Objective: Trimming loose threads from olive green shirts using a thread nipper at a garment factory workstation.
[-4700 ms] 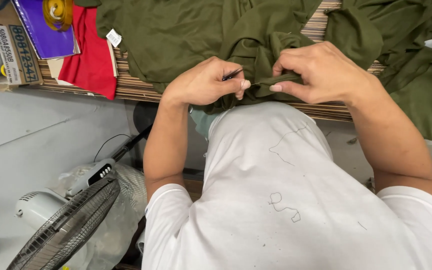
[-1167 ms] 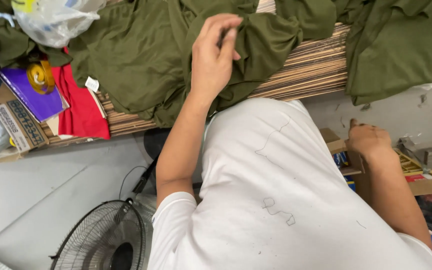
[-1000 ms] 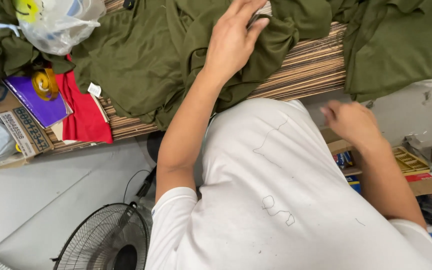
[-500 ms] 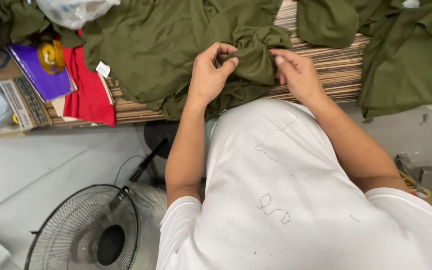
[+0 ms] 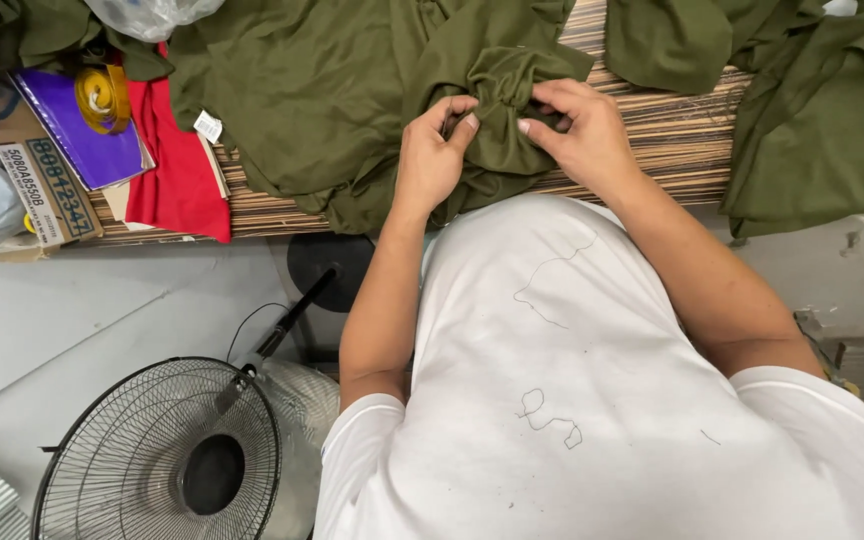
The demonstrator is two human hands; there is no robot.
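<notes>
Where the striped surface (image 5: 652,130) meets the person's white shirt, an olive-green garment (image 5: 352,90) lies crumpled, matte and creased, with a white tag at its left edge. Its near portion is gathered into a tight bunch. The left hand (image 5: 432,155) and right hand (image 5: 577,130) are both closed on that bunch, fingers pinching the cloth from either side. Left of the garment lies a red cloth (image 5: 177,170); right of it, further olive fabric (image 5: 812,110). A floor fan (image 5: 162,455) stands below the surface.
</notes>
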